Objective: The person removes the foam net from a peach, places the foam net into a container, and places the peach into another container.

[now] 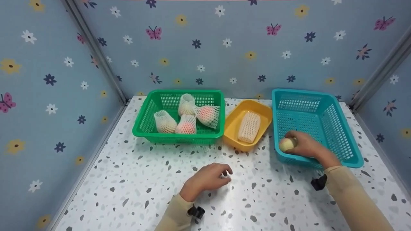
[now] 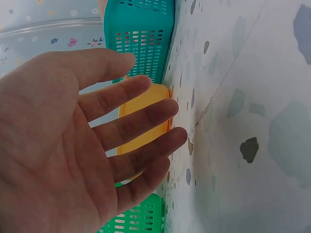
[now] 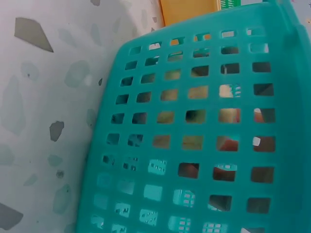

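Observation:
My right hand (image 1: pixel 305 144) reaches over the front wall of the blue-green basket (image 1: pixel 348 134) and grips a pale yellow peach (image 1: pixel 286 145) near its front left corner. Through the basket's holes, the right wrist view gives only bits of the peach (image 3: pixel 192 141) and fingers; the wall hides the rest. Above the speckled table, in front of the yellow tray (image 1: pixel 234 142), my left hand (image 1: pixel 210 176) holds nothing. Its fingers are spread and slightly bent, palm (image 2: pixel 58 141) visible in the left wrist view. A white foam net sleeve (image 1: pixel 249 127) lies in the yellow tray.
At the left stands a green basket (image 1: pixel 179 138) holding several peaches in white foam nets, among them one with a red blush (image 1: pixel 208 114). The yellow tray sits between the two baskets. Patterned wall panels (image 1: pixel 224 48) enclose the table (image 1: pixel 128 192) at the back and sides.

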Demonstrator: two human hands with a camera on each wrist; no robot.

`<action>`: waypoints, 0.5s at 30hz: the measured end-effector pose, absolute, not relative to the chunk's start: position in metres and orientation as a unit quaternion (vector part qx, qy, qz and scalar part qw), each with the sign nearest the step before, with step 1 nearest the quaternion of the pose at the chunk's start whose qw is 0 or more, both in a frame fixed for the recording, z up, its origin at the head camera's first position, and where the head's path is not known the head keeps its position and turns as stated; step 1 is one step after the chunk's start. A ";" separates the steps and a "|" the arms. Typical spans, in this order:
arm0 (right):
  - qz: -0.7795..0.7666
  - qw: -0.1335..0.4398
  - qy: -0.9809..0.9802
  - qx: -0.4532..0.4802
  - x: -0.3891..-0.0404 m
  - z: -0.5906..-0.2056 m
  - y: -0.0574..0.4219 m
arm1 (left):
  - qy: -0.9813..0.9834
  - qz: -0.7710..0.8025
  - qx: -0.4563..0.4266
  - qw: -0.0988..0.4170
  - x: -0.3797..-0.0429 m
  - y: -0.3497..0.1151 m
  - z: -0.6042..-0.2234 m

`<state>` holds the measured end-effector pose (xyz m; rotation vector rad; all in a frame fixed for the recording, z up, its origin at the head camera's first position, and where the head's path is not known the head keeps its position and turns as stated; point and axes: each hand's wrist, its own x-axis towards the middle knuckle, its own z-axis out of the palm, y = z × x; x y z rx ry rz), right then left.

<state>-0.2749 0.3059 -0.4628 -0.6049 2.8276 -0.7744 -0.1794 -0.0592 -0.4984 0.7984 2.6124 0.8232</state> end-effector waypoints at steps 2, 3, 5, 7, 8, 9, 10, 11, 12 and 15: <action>-0.257 0.077 0.943 -0.198 -0.275 -0.463 0.307 | 0.905 0.288 0.279 0.144 -0.179 -0.059 -0.498; -0.256 0.077 0.943 -0.197 -0.275 -0.463 0.307 | 0.904 0.290 0.279 0.145 -0.179 -0.059 -0.498; -0.255 0.078 0.944 -0.195 -0.275 -0.463 0.308 | 0.903 0.290 0.281 0.145 -0.180 -0.059 -0.499; -0.257 0.081 0.944 -0.193 -0.275 -0.462 0.308 | 0.903 0.290 0.283 0.144 -0.180 -0.058 -0.499; -0.258 0.082 0.943 -0.192 -0.275 -0.462 0.308 | 0.903 0.290 0.284 0.144 -0.180 -0.058 -0.500; -0.258 0.082 0.944 -0.191 -0.275 -0.462 0.309 | 0.903 0.288 0.284 0.144 -0.180 -0.058 -0.500; -0.258 0.081 0.944 -0.189 -0.275 -0.461 0.309 | 0.903 0.288 0.285 0.145 -0.180 -0.058 -0.500; -0.260 0.081 0.944 -0.186 -0.274 -0.461 0.310 | 0.902 0.289 0.285 0.146 -0.180 -0.058 -0.500; -0.263 0.078 0.944 -0.182 -0.273 -0.459 0.311 | 0.902 0.289 0.285 0.147 -0.180 -0.058 -0.500; -0.267 0.051 0.946 -0.178 -0.269 -0.454 0.313 | 0.903 0.288 0.283 0.147 -0.179 -0.058 -0.500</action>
